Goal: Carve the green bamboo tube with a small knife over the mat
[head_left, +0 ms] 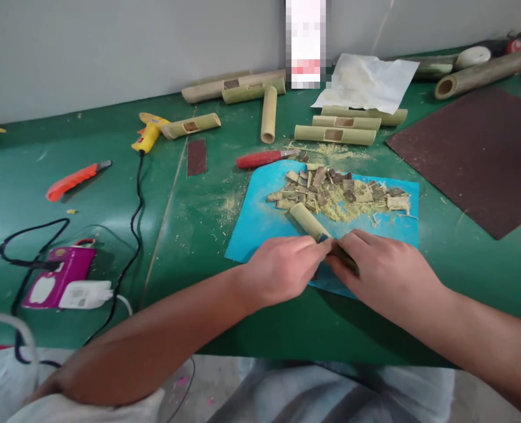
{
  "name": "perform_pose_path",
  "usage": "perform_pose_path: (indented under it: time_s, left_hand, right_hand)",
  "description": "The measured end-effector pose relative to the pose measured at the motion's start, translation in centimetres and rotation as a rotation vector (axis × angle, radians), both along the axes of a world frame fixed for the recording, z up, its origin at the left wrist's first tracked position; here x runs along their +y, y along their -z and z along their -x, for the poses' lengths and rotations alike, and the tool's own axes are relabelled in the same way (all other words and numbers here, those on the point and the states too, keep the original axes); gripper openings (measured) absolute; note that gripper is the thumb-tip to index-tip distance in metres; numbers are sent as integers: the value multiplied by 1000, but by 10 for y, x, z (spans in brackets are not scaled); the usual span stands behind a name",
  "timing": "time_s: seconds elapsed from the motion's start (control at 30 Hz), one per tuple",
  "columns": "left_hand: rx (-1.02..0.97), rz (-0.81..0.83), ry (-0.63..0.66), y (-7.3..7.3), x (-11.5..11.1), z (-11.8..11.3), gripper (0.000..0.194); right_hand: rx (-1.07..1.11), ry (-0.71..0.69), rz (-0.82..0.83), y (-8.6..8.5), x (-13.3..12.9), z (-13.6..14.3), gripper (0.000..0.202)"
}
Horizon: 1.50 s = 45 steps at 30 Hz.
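Observation:
A pale bamboo tube (309, 221) lies slanted over a blue sheet (260, 202). My right hand (375, 258) is closed around its lower right end. Against the middle of the tube, my left hand (286, 267) is closed, its fingertips meeting those of my right hand. A small dark piece shows between the fingers of my left hand, too hidden to identify. Just beyond the tube, bamboo chips (322, 185) and shavings (352, 208) are heaped on the sheet. Behind the sheet rests a red-handled tool (260, 159).
Several cut bamboo tubes (335, 135) lie at the back, near a white paper (366, 82). A brown sheet (476, 158) is at the right. On the left are a yellow glue gun (148, 134), an orange cutter (73, 181) and a purple power strip (60, 273) with cables.

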<state>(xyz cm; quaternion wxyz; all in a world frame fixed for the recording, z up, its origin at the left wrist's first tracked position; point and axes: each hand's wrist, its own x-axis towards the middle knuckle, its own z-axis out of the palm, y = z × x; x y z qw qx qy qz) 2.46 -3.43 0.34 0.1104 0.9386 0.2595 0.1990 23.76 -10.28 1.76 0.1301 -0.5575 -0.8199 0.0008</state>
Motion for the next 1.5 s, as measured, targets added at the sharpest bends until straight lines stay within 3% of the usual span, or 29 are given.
perform_pose_path:
  time_s: [0.17, 0.33, 0.53, 0.7, 0.9, 1.07, 1.23, 1.37, 1.43, 1.5]
  left_hand:
    - [-89, -60, -180, 0, 8, 3, 31]
    - [-67, -49, -109, 0, 8, 3, 31]
    - [-188, -125, -208, -1, 16, 10, 25]
    - [-174, -17, -238, 1, 13, 8, 27]
    - [-43, 33, -23, -1, -7, -2, 35]
    - [-110, -19, -205, 1, 3, 3, 31]
    - [-31, 52, -46, 3, 0, 1, 34]
    - [-123, 11, -235, 2, 9, 2, 31]
    - [-111, -2, -199, 1, 8, 0, 31]
    - [-56, 21, -74, 0, 4, -2, 32]
  right_hand:
    - [-35, 3, -4, -2, -1, 2, 29]
    - [-66, -2, -49, -8, -3, 2, 24]
    - [26, 15, 1, -4, 0, 2, 23]
    - [75, 10, 30, -3, 1, 4, 26]
    - [58, -29, -2, -3, 0, 4, 29]
    - [54, -9, 30, -1, -1, 2, 29]
    - [45, -20, 31, -2, -1, 2, 30]
    - [46, -15, 17, -2, -1, 2, 31]
    - [41, -21, 5, -2, -1, 2, 31]
    - [31, -37, -13, -2, -2, 2, 31]
